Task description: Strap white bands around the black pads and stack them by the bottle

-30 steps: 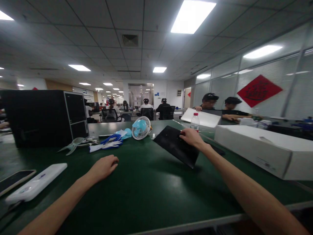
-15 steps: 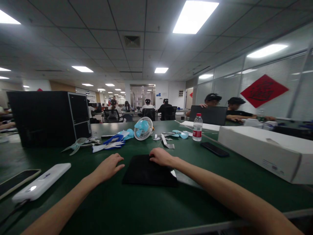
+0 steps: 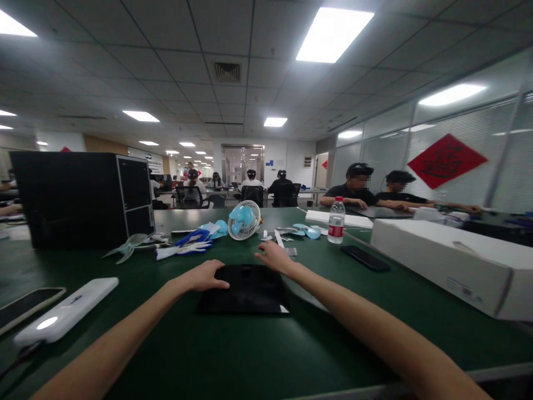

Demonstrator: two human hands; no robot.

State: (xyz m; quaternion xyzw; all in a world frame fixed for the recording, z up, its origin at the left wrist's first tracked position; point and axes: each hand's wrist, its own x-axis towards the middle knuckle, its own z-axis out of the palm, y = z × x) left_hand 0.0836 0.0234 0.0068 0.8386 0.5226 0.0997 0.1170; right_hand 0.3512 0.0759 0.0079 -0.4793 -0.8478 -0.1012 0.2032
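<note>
A thin, glossy black rectangular panel (image 3: 250, 291) lies flat on the green table, with a small white patch at its near right corner. I cannot make out its exact kind. Over its far left corner rests my left hand (image 3: 204, 276), thumb on the top face and fingers spread toward the far edge. My right hand (image 3: 273, 258) is at the far right corner, fingers apart and holding nothing; whether it touches the panel I cannot tell. Just beyond it lie a grey-white strip (image 3: 290, 251) and small scraps. A pale shape beneath my right forearm is partly hidden.
Behind the panel stand a small white fan (image 3: 244, 220) with blue blades and blue-white gloves (image 3: 189, 244). A black computer case (image 3: 75, 200) and white power strip-like device (image 3: 69, 311) are left. Right are a water bottle (image 3: 336, 220), a phone (image 3: 365, 258), a white box (image 3: 441, 261) and two people.
The panel has shifted left and slightly turned. My left hand has come onto its corner; my right hand has moved off its top toward the far edge. Across the table, a person's dark screen has been lowered.
</note>
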